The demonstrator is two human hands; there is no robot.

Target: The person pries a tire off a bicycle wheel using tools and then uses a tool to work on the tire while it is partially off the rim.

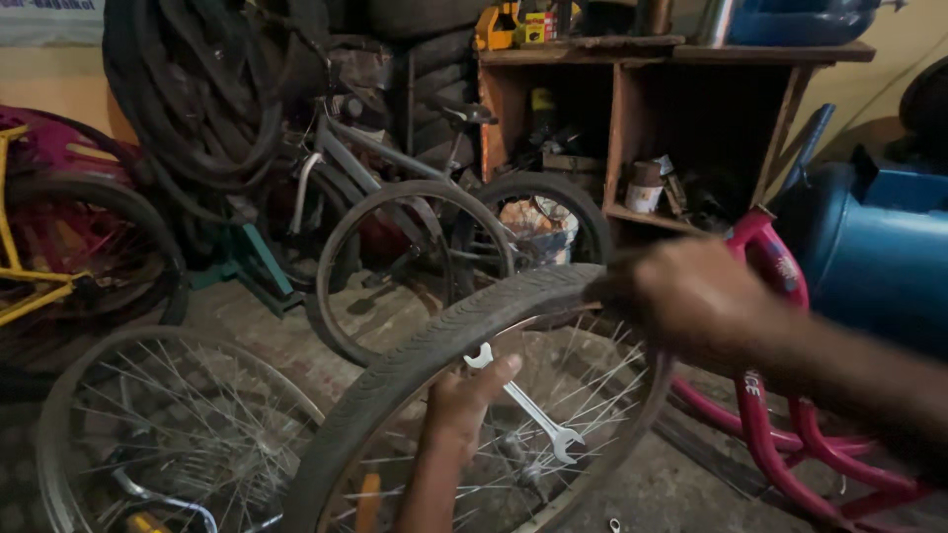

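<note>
A bicycle wheel with a grey tyre [415, 360] and thin spokes stands upright in front of me. My left hand [459, 410] reaches up through its spokes, fingers closed on a silver double-ended wrench [528, 407] that slants down to the right. My right hand [691, 296], blurred, grips the tyre at the top right of the wheel. A red bicycle frame [765, 395] lies just behind the wheel on the right.
A bare spoked rim [69, 395] lies at the lower left. A grey bicycle [395, 168] stands behind, with tyres hung on the wall [188, 89]. A yellow and pink bicycle [39, 247] is far left. Wooden shelves [632, 128] and a blue machine [879, 257] stand at the right.
</note>
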